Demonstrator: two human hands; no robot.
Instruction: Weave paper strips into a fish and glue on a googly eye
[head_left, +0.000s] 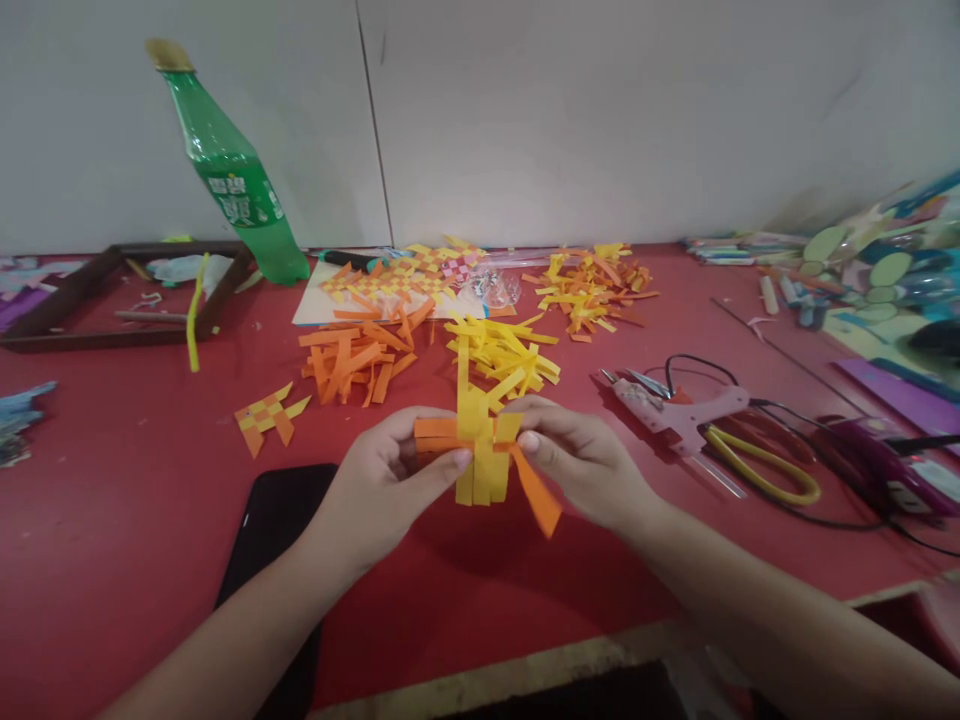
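Between my hands, above the red table, is a weave of yellow and orange paper strips (482, 470). My left hand (394, 465) pinches its left side, the thumb lying across the front by the orange ends. On the right, my right hand (574, 455) grips the weave between thumb and fingers, beside an orange strip (536, 495) that hangs down at a slant. A pile of yellow strips (517, 355) lies just behind the weave, and a pile of orange strips (360, 355) is to its left. A finished woven paper fish (268, 415) rests left of my left hand.
A black phone (281, 520) lies under my left forearm. To the right are a pink glue gun (675, 405), its cord and yellow-handled scissors (765, 470). A green bottle (240, 185) and a brown frame (67, 290) stand at the back left. Mixed strips (596, 285) lie behind.
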